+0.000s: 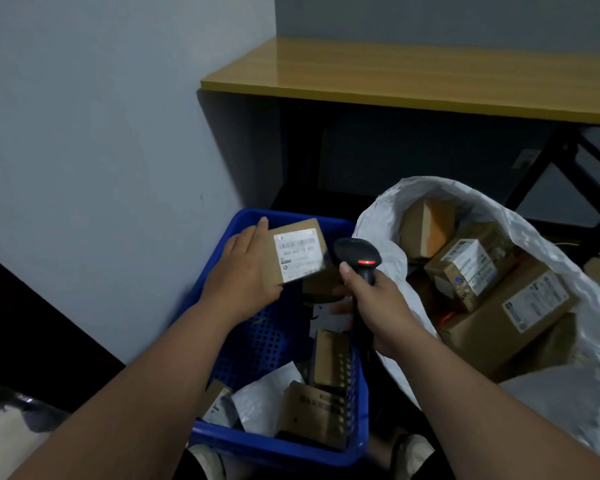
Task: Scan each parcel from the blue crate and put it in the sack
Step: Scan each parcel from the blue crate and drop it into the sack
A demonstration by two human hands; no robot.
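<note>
My left hand [246, 268] holds a small brown cardboard parcel [297, 252] above the blue crate [257, 341], its white label facing up and toward the right. Just right of the parcel, my right hand [378, 303] grips a black handheld scanner [357, 256], whose head points at the label and shows a red light. Inside the crate lie several more parcels: brown boxes [328, 362] and a white mailer [267, 400]. To the right stands the open white sack [568, 268], with several labelled cardboard boxes [471, 268] in it.
A grey wall runs along the left of the crate. A yellow-topped table [413, 74] with dark legs stands behind the crate and sack. My shoes [413, 455] show at the bottom edge. A shiny wrapped bundle [11, 427] lies at bottom left.
</note>
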